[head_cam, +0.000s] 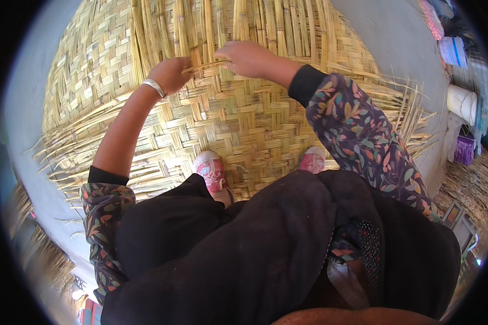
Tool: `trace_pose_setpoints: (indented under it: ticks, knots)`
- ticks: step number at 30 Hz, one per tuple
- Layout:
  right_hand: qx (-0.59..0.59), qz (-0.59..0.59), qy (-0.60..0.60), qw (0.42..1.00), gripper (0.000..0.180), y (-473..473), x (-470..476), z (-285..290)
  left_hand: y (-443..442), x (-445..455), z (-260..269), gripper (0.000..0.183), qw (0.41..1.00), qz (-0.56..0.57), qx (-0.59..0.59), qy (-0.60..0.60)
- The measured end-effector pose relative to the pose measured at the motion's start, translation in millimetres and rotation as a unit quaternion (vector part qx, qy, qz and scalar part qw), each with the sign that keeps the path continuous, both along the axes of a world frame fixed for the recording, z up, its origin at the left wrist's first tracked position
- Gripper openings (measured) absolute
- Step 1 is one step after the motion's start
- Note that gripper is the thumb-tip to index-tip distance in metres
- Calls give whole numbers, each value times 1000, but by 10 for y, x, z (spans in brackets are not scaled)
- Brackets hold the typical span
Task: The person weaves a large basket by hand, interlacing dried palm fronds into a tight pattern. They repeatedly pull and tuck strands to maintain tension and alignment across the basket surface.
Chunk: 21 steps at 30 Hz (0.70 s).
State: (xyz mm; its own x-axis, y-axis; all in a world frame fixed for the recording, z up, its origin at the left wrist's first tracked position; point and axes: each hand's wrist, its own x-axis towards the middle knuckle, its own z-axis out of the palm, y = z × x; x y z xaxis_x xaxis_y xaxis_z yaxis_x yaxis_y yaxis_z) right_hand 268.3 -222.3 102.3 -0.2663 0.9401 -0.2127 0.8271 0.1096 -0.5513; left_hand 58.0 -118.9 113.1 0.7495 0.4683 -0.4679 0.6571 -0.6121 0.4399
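Observation:
A large mat of woven flat reed strips point(248, 118) covers the floor before me and under my feet. My left hand point(171, 74), with a silver-coloured bangle on the wrist, is closed on one end of a thin bundle of reed strips point(207, 65). The bundle's other end is pinched in my right hand point(242, 59). The bundle spans the short gap between the hands, crosswise over the lengthwise strips. Beyond the hands, long unwoven reed strips point(240, 24) run away from me over the mat. My fingertips are partly hidden.
Loose strip ends stick out at the mat's left edge point(61, 170) and right edge point(410, 105). My patterned shoes point(211, 172) stand on the weave. Grey floor point(386, 28) surrounds it. A white bucket point(462, 104), a purple item point(464, 149) and dry stalks point(467, 183) are at the right.

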Motion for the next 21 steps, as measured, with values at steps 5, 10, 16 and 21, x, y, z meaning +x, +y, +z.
trace_pose_setpoints:
  ticks: [5,10,16,21]
  knots:
    - [-58,55,-51,995,17,280,-134,-271,-48,-52,116,24,999,19,14,24]
    - [-87,102,-52,990,6,448,-144,-179,-27,-126,252,22,999,28,-38,11]
    - [-72,82,-55,992,7,395,-160,-136,70,-257,215,18,969,-26,146,-196]
    - [-76,-100,39,991,17,215,-173,-130,132,10,434,16,942,224,-57,-242]
